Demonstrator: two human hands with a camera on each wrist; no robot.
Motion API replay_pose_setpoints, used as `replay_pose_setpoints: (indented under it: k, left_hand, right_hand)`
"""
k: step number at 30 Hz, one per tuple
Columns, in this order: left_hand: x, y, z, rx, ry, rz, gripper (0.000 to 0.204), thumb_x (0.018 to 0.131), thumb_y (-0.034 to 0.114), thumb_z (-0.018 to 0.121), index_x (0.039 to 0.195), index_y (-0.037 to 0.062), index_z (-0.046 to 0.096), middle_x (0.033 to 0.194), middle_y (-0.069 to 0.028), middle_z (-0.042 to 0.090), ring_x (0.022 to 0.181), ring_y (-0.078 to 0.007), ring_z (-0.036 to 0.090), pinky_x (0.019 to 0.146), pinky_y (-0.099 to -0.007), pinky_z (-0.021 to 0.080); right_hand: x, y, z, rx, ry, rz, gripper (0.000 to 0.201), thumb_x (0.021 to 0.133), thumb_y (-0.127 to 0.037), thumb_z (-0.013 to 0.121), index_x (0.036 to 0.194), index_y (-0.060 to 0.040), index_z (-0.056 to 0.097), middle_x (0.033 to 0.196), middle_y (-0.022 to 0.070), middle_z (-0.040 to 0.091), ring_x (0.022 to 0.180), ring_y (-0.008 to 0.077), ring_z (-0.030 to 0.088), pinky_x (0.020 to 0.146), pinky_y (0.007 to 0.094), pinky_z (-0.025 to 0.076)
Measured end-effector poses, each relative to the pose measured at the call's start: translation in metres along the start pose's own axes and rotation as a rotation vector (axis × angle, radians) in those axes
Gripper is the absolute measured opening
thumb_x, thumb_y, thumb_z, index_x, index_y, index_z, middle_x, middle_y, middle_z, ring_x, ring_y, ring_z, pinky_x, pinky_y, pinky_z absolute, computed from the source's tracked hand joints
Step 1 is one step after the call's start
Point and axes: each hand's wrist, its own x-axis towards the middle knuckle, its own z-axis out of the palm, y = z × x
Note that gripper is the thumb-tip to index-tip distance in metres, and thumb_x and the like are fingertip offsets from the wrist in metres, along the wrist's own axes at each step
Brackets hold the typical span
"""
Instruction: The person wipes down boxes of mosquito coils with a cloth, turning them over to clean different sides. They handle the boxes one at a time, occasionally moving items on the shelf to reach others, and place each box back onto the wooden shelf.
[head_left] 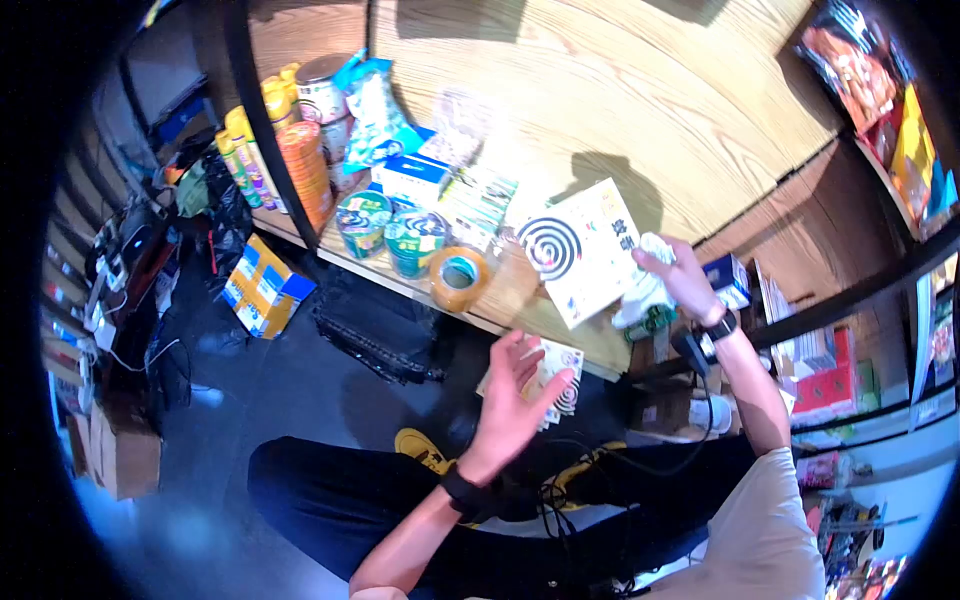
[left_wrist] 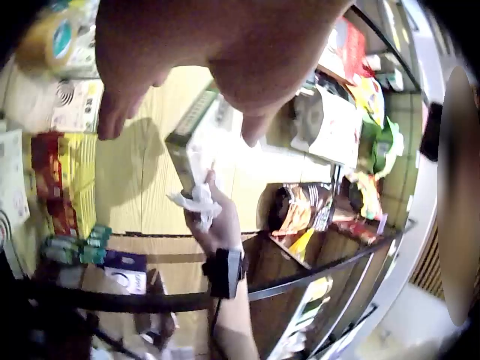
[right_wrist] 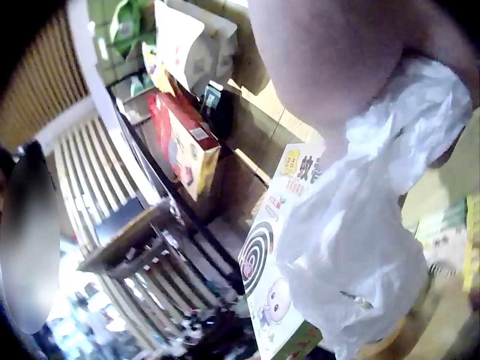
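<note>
In the head view, my right hand (head_left: 685,285) grips a white mosquito coil box (head_left: 590,245) by its right edge, tilted over the shelf. Bunched in the same hand is a crumpled white cloth (head_left: 645,290); in the right wrist view the cloth (right_wrist: 352,247) hangs down and covers part of the box (right_wrist: 262,262). My left hand (head_left: 508,405) holds nothing, its fingers spread and slightly bent below the shelf edge. Beyond its fingers lie more mosquito coil boxes (head_left: 565,385), partly hidden by the hand.
On the wooden shelf (head_left: 620,90) stand a roll of brown tape (head_left: 460,278), two green round tubs (head_left: 415,240), a blue-white box (head_left: 412,180) and orange stacked containers (head_left: 305,170). A black upright post (head_left: 270,130) crosses the left side. A yellow-blue carton (head_left: 265,288) lies on the floor.
</note>
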Motion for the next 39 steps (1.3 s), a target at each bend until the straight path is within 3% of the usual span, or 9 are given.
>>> replay_pose_setpoints:
  k: [3, 5, 9, 13, 17, 23, 31, 36, 39]
  left_hand:
    - [-0.004, 0.013, 0.003, -0.459, -0.164, -0.159, 0.062, 0.095, 0.001, 0.068, 0.148, 0.0033, 0.037, 0.138, -0.0125, 0.054, 0.128, -0.0193, 0.054, 0.104, -0.0327, 0.048]
    - [-0.016, 0.0, 0.005, -0.306, -0.199, -0.161, 0.048, 0.097, 0.003, 0.064, 0.141, 0.0014, 0.045, 0.134, -0.0101, 0.059, 0.123, -0.02, 0.059, 0.107, -0.037, 0.048]
    - [-0.034, -0.004, 0.022, -0.432, -0.106, -0.296, 0.026, 0.098, 0.003, 0.064, 0.124, 0.0018, 0.059, 0.114, -0.0042, 0.067, 0.109, -0.0134, 0.065, 0.093, -0.0307, 0.053]
    - [-0.04, -0.024, 0.025, -0.456, -0.08, -0.459, 0.03, 0.099, 0.007, 0.065, 0.128, 0.0043, 0.055, 0.121, -0.0042, 0.064, 0.113, -0.0144, 0.064, 0.097, -0.0339, 0.054]
    - [-0.044, -0.027, 0.034, -0.462, -0.104, -0.536, 0.037, 0.099, 0.012, 0.067, 0.133, 0.006, 0.052, 0.125, -0.0041, 0.062, 0.117, -0.0158, 0.062, 0.1, -0.0359, 0.053]
    - [-0.054, -0.035, 0.034, -0.504, -0.191, -0.512, 0.061, 0.094, 0.008, 0.072, 0.146, 0.005, 0.041, 0.142, -0.009, 0.055, 0.129, -0.0214, 0.056, 0.109, -0.0417, 0.048]
    - [-0.048, -0.033, 0.043, -0.274, -0.191, -0.503, 0.061, 0.086, -0.009, 0.073, 0.14, -0.002, 0.048, 0.133, -0.0121, 0.061, 0.121, -0.0207, 0.062, 0.105, -0.0394, 0.051]
    - [-0.041, -0.023, 0.032, -0.323, -0.279, -0.504, 0.064, 0.09, -0.003, 0.069, 0.147, 0.0004, 0.04, 0.139, -0.0129, 0.055, 0.128, -0.0232, 0.057, 0.109, -0.0402, 0.048]
    - [-0.044, -0.028, 0.014, -0.404, -0.304, -0.608, 0.073, 0.088, 0.006, 0.076, 0.15, 0.002, 0.036, 0.142, -0.0122, 0.053, 0.13, -0.0225, 0.056, 0.108, -0.039, 0.048]
  right_hand:
    - [-0.074, -0.004, 0.013, 0.205, -0.128, 0.126, 0.032, 0.098, -0.02, 0.071, 0.121, 0.0018, 0.067, 0.111, 0.005, 0.073, 0.1, 0.0085, 0.064, 0.088, 0.026, 0.051]
    - [-0.108, 0.015, 0.02, 0.193, -0.202, 0.177, 0.031, 0.098, -0.021, 0.071, 0.12, 0.0005, 0.068, 0.11, 0.0031, 0.073, 0.099, 0.008, 0.063, 0.089, 0.0248, 0.049]
    - [-0.125, 0.027, 0.025, -0.323, 0.155, -0.393, 0.018, 0.098, -0.011, 0.064, 0.114, -0.0035, 0.068, 0.111, 0.0109, 0.067, 0.107, 0.02, 0.061, 0.095, 0.0331, 0.044]
    - [-0.137, 0.009, 0.008, 0.023, 0.308, -0.171, 0.017, 0.1, -0.012, 0.059, 0.112, -0.0023, 0.067, 0.107, 0.0075, 0.061, 0.104, 0.0206, 0.058, 0.094, 0.0312, 0.043]
    - [-0.16, 0.001, 0.032, -0.064, 0.136, -0.311, 0.04, 0.093, -0.018, 0.041, 0.121, 0.0003, 0.063, 0.121, 0.0142, 0.049, 0.112, 0.0246, 0.048, 0.1, 0.0354, 0.038]
    - [-0.174, 0.023, 0.051, -0.049, 0.071, -0.334, 0.05, 0.088, 0.005, 0.048, 0.138, 0.0022, 0.051, 0.125, 0.0211, 0.051, 0.124, 0.0362, 0.052, 0.105, 0.0412, 0.041]
    - [-0.183, 0.043, 0.065, -0.407, 0.122, -0.432, 0.03, 0.078, 0.003, 0.07, 0.106, -0.006, 0.067, 0.122, 0.0113, 0.057, 0.106, 0.0336, 0.06, 0.088, 0.0395, 0.053]
    - [-0.194, 0.033, 0.081, -0.371, -0.04, -0.486, 0.06, 0.087, -0.007, 0.07, 0.142, 0.0006, 0.048, 0.125, 0.015, 0.055, 0.113, 0.0322, 0.055, 0.1, 0.0386, 0.049]
    - [-0.202, 0.04, 0.096, -0.222, -0.172, -0.436, 0.056, 0.088, -0.004, 0.068, 0.14, 0.0007, 0.051, 0.128, 0.0153, 0.055, 0.113, 0.0315, 0.056, 0.099, 0.0392, 0.049]
